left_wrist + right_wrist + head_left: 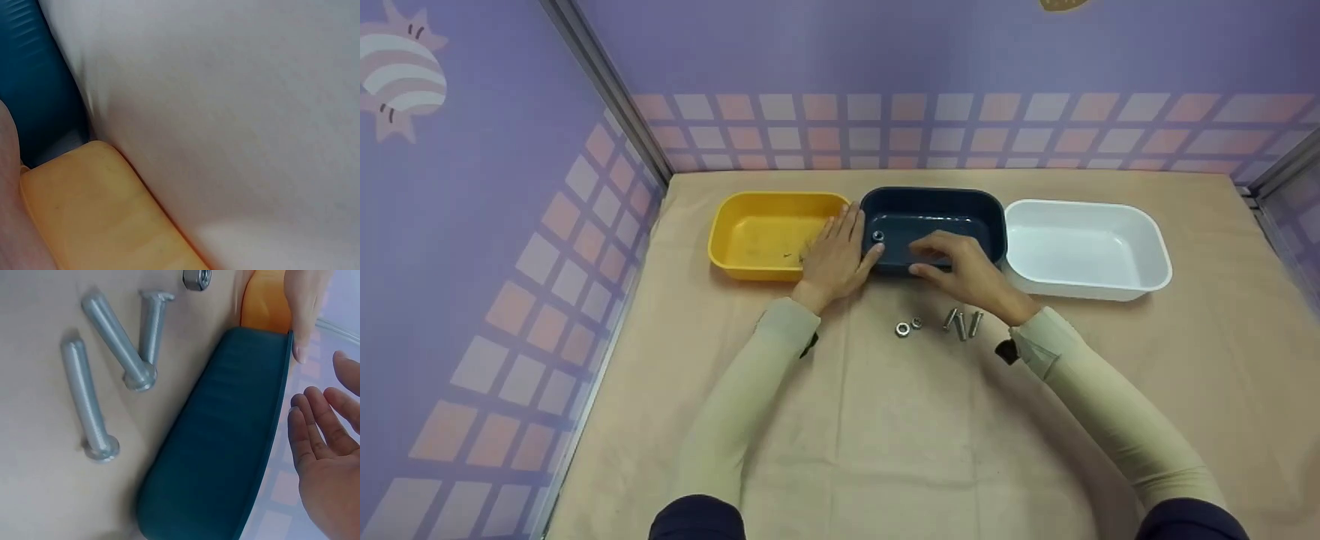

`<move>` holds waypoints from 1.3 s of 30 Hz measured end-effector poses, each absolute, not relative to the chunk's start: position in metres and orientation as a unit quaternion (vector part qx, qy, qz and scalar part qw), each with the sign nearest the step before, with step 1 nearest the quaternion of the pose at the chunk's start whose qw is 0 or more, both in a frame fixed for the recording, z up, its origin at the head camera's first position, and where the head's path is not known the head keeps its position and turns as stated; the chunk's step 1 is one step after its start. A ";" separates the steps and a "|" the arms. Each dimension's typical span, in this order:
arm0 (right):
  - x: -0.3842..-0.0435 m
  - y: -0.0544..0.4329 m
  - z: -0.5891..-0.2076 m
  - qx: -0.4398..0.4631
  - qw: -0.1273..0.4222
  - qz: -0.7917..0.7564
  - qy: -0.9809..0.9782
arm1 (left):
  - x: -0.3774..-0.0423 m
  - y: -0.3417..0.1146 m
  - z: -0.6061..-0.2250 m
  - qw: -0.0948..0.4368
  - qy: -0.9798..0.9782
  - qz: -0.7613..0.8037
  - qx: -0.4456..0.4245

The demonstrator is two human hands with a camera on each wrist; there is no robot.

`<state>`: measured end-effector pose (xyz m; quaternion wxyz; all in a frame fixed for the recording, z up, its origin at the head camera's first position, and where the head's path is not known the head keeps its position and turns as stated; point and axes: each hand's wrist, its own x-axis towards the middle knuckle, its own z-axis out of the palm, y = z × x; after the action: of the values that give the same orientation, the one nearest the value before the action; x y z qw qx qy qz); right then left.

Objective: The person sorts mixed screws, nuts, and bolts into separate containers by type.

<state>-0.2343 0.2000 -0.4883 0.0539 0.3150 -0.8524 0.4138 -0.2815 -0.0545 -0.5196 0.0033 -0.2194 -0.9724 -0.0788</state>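
My left hand [834,259] lies with straight fingers over the adjoining rims of the yellow bin [765,273] and the dark blue bin [934,193]. Its thumb points into the blue bin, near a hex nut [878,236] lying inside. Over the front of the blue bin is my right hand [960,270]; its fingers are loosely bent and hold nothing in the right wrist view. On the cloth in front lie two more nuts [902,329] and three bolts [961,326]. These bolts [90,396] show large beside the blue bin in the right wrist view.
A white bin [1087,247] stands at the right end of the row. Small dark specks or items, too small to tell, lie in the yellow bin. A beige cloth [907,435] covers the table, with patterned panels [930,60] behind and at the sides.
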 end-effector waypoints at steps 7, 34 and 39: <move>-0.223 0.203 -0.495 0.314 0.058 0.416 -0.851 | -0.281 -0.055 -0.519 0.001 -0.972 -0.085 -0.221; -0.204 0.208 -0.527 0.310 0.003 0.455 -0.835 | -0.280 -0.055 -0.517 0.002 -0.972 -0.085 -0.220; -0.207 0.210 -0.533 0.326 -0.028 0.460 -0.826 | -0.280 -0.055 -0.518 -0.003 -0.973 -0.080 -0.216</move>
<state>-0.2067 0.2103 -0.5330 -0.0276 0.3256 -0.8255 0.4601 -0.2800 -0.0547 -0.5179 -0.0029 -0.2164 -0.9731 -0.0796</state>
